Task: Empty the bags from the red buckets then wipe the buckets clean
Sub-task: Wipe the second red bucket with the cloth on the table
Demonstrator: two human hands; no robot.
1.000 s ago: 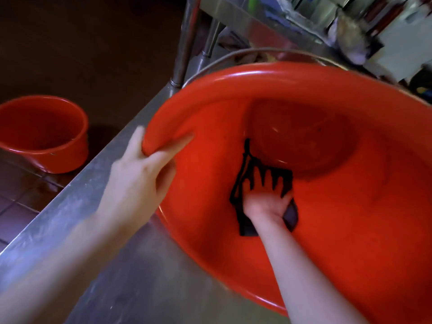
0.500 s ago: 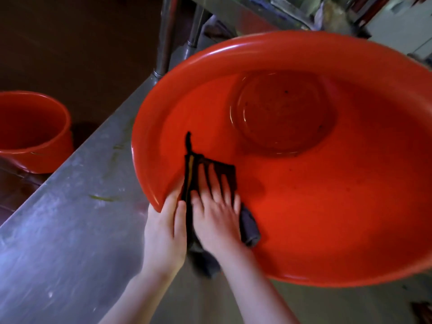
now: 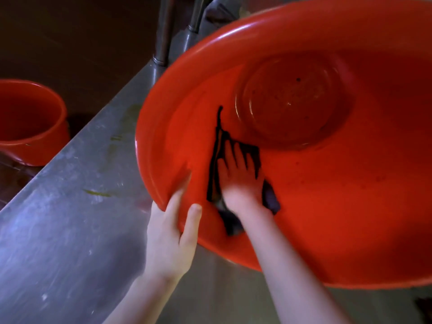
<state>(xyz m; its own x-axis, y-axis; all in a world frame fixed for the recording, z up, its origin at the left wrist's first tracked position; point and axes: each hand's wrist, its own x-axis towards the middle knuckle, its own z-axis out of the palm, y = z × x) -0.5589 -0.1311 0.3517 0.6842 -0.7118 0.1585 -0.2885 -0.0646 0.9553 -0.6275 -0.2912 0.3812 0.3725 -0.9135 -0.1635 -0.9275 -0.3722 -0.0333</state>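
Note:
A large red bucket [image 3: 339, 206] lies tilted toward me on a steel counter, its inside and round bottom showing. My left hand [image 3: 171, 232] grips its near rim, thumb inside and the other fingers behind the wall. My right hand [image 3: 240, 176] presses a dark cloth [image 3: 216, 160] flat against the inner wall, fingers spread and straight. Part of the cloth bunches under my wrist. No bags show inside the bucket.
A second red bucket [image 3: 30, 122] stands on the tiled floor at the left, below the counter edge. The steel counter [image 3: 70, 218] runs diagonally, with small green smears. Metal posts [image 3: 163, 31] rise behind the bucket.
My right hand and the cloth have slid back up the inner wall from the near rim. My left hand keeps hold of the near rim. The bucket sits closer in view.

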